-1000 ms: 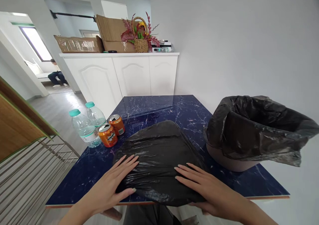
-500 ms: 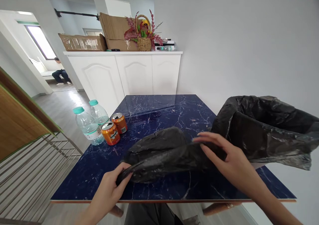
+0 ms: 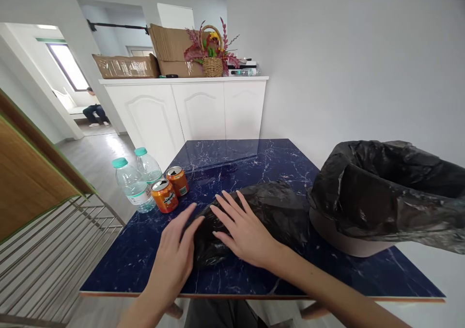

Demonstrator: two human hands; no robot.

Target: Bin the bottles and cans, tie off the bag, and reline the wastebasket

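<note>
A black plastic bag (image 3: 276, 207) lies crumpled and fairly flat on the blue marbled table (image 3: 232, 165). My right hand (image 3: 243, 231) rests on the bag's left part, palm down with fingers spread. At the bag's left end is my left hand (image 3: 178, 245), its fingers stretched out along the edge; thumb and index finger are apart. Left of my hands stand two orange soda cans (image 3: 165, 198), both upright with opened tops. Behind them are two clear plastic bottles (image 3: 132, 185) with teal caps. A bin (image 3: 345, 236) lined with another black bag stands to the right.
A white cabinet (image 3: 152, 110) beyond the table bears cardboard boxes (image 3: 127, 66) and a wicker flower basket (image 3: 212, 67). A metal rack (image 3: 54, 255) is at the left, a grey wall (image 3: 327, 66) at the right. A person (image 3: 95, 109) sits in the far room.
My right hand has left the bag's right end and moved left onto its top. My left hand has loosened its pinch. The bag now lies flatter on the table.
</note>
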